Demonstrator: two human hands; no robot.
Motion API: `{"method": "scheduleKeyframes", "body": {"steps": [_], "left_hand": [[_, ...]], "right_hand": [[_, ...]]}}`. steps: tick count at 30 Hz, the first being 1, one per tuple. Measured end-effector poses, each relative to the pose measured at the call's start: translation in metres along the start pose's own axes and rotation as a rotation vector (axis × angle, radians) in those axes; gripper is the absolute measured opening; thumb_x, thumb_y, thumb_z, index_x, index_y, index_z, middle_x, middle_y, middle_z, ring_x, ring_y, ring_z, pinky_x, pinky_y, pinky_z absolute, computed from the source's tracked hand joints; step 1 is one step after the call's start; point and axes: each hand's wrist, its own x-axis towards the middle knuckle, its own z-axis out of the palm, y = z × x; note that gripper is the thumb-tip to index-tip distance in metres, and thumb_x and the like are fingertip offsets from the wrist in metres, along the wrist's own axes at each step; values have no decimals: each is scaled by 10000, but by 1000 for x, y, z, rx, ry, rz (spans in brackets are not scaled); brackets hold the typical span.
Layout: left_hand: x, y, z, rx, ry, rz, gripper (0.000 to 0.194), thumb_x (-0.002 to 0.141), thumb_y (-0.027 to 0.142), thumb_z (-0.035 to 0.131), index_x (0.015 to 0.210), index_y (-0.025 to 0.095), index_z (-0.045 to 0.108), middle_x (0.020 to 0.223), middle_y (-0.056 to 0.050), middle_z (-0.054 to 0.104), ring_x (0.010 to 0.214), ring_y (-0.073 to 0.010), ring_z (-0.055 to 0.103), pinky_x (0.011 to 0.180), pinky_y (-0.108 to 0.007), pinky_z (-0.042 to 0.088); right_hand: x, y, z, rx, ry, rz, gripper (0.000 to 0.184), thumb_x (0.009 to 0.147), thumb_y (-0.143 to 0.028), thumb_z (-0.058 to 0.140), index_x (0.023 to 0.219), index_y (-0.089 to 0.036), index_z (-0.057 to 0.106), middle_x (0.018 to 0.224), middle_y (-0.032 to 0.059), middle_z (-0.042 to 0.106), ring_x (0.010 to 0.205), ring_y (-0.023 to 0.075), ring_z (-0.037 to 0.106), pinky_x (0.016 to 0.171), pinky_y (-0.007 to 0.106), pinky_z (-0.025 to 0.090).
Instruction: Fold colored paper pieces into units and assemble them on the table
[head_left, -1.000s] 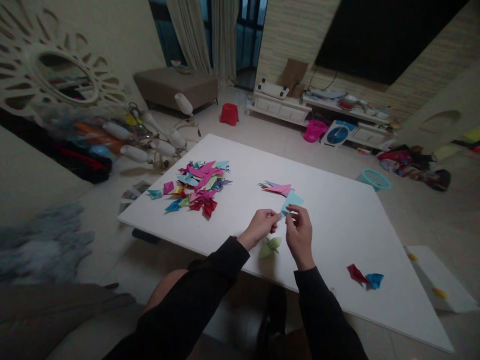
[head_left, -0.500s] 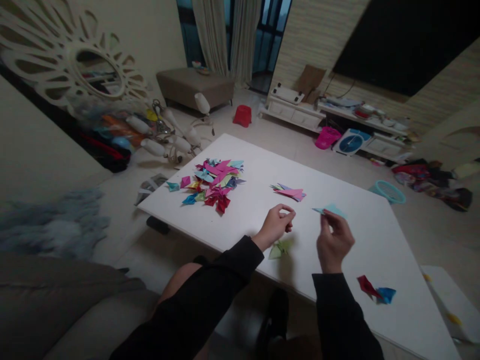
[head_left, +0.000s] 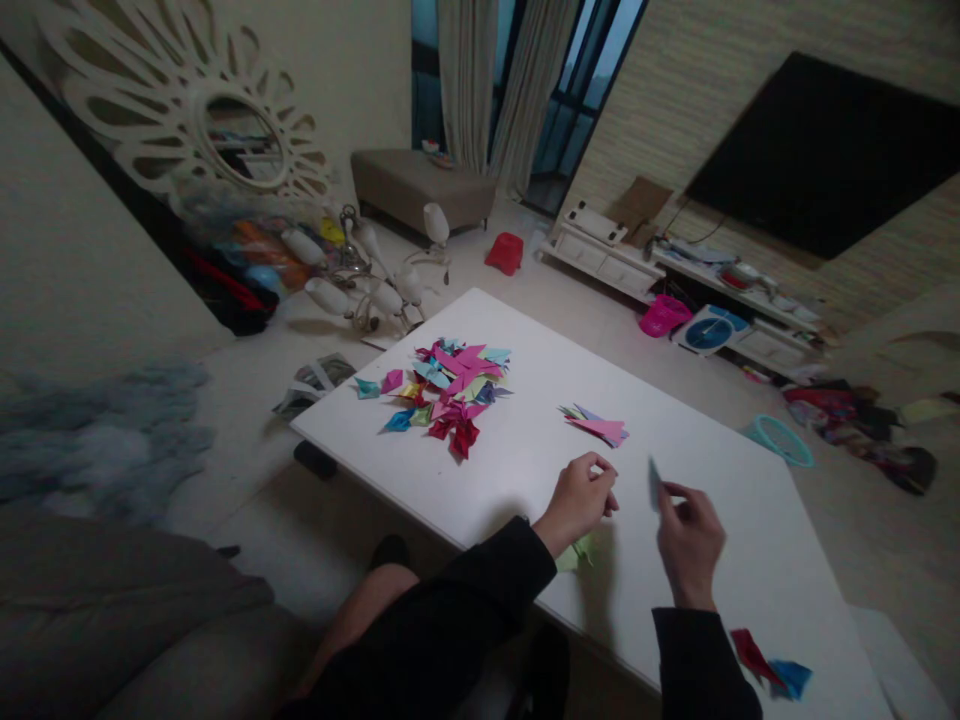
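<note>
My right hand point(head_left: 690, 540) is raised above the table's right half. Between its thumb and fingers is a light blue folded paper point(head_left: 654, 485), seen nearly edge-on and a little blurred. My left hand point(head_left: 577, 500) hovers to its left with fingers curled and thumb near the index finger; no paper shows in it. Beneath my left wrist lies a green folded paper piece point(head_left: 577, 555), partly covered by the sleeve. Beyond the hands rests a small stack of narrow folded papers point(head_left: 596, 425), pink on top.
On the white table point(head_left: 525, 480), a heap of colourful folded paper pieces point(head_left: 457, 385) lies at left. Red point(head_left: 752, 655) and blue point(head_left: 791, 678) folded pieces lie near the right front. On the floor stand a red stool point(head_left: 505, 254), a chandelier point(head_left: 382, 290) and a teal basket point(head_left: 780, 440).
The view has shifted, so the table sits lower in the picture. My right hand has turned the light blue paper from broadside to nearly edge-on. My left hand keeps its curled shape.
</note>
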Motion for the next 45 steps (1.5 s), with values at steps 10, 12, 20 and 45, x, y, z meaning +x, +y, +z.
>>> {"method": "scheduleKeyframes", "body": {"steps": [10,12,20,45], "left_hand": [[-6,6,-4,-28,-45,5,140,760,77,507,811,166,603,518,37,558,455,-94,504,506,-195,426],[-8,8,-2,-31,-54,-6,152,756,68,506,825,166,599,528,37,560,462,-97,513,507,-196,427],[-17,16,-3,-13,-65,-24,134,785,84,492,848,170,572,530,39,539,452,-102,491,482,-205,386],[-36,35,-13,256,102,432,203,831,156,526,906,225,702,611,19,543,560,-121,491,585,-243,388]], "right_hand": [[-15,-11,44,-68,-282,-62,184,844,-335,536,863,-192,650,851,101,676,830,263,574,754,387,449],[-8,-13,52,-108,-327,-90,176,819,-265,509,899,-191,647,906,106,682,881,264,568,786,383,448],[76,-9,105,-448,-508,-150,234,852,-180,499,951,-209,709,963,98,705,909,229,572,721,313,408],[24,-145,195,145,-1049,-564,301,857,-167,560,1124,-235,681,997,34,715,820,164,646,782,302,508]]}}
